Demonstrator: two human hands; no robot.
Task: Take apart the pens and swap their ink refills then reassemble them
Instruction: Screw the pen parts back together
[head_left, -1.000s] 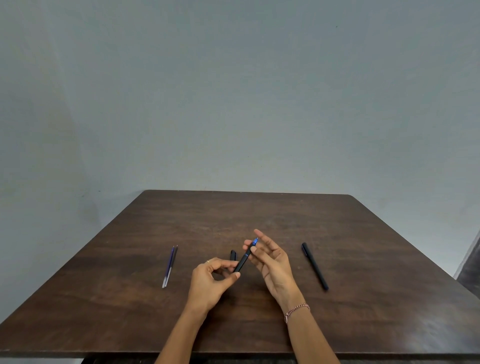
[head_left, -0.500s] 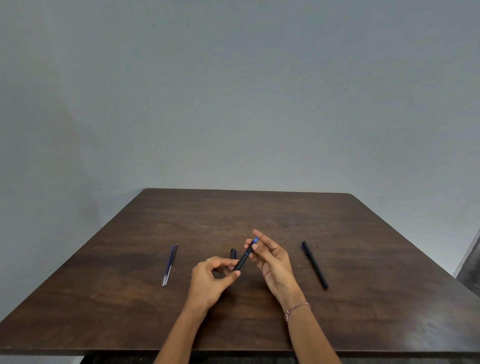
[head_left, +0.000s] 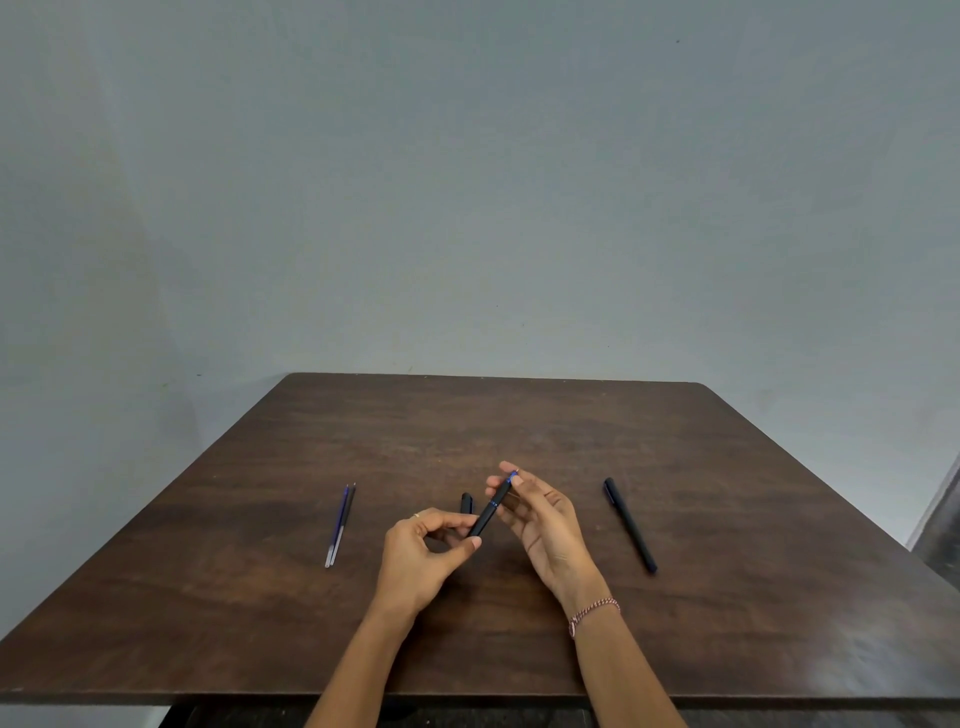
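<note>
Pen (head_left: 488, 512) sits above the table (head_left: 519, 415), your left hand (head_left: 421, 556) pinching its lower end, right hand (head_left: 545, 525) pinching its tip; both refills (head_left: 340, 525) lie out, so swap and reassembly likely remain

Your left hand (head_left: 423, 558) pinches the pen (head_left: 487, 513) low between thumb and curled fingers; your right hand (head_left: 545, 519), palm turned inward, pinches its upper end.
</note>
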